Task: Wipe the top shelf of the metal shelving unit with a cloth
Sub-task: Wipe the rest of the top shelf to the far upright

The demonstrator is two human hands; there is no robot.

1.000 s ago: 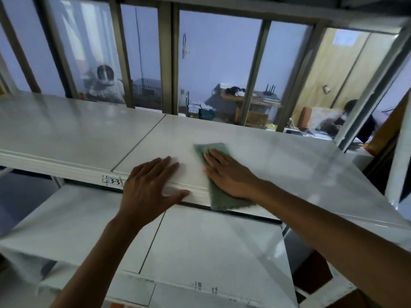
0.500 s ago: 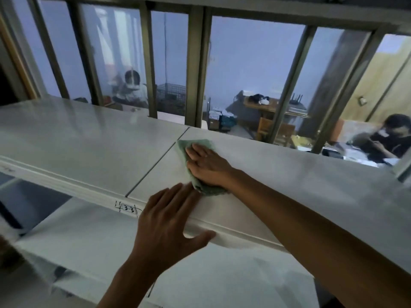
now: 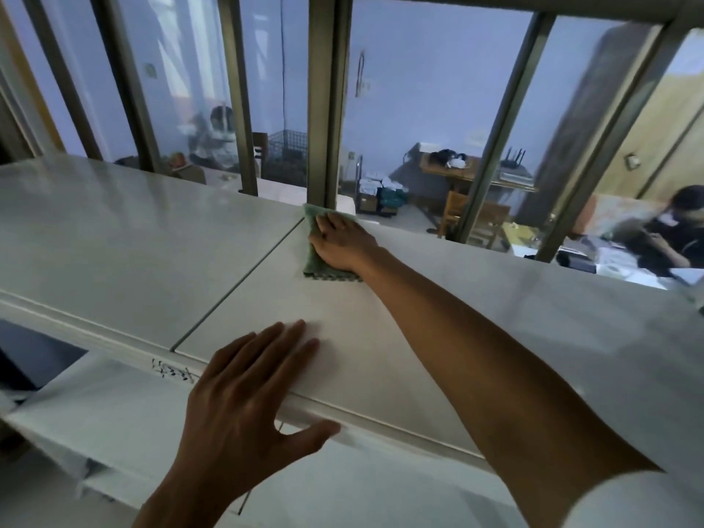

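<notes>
Cloth (image 3: 317, 257): green, soft, light, likely limp; centre of frame at the top shelf's (image 3: 419, 337) far edge. Right hand (image 3: 341, 243) presses it flat-palmed; best handled so. Left hand (image 3: 244, 405), fingers spread, rests on the near edge.

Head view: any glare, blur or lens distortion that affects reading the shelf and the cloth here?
Head view: wide-angle bending bows the window bars and slants the top shelf. Soft sheen from the window lies on the shelf's left panel, without washing it out. The left hand is slightly motion-blurred at the fingertips. The right hand and green cloth read clearly; the room beyond is dim and soft.
</notes>
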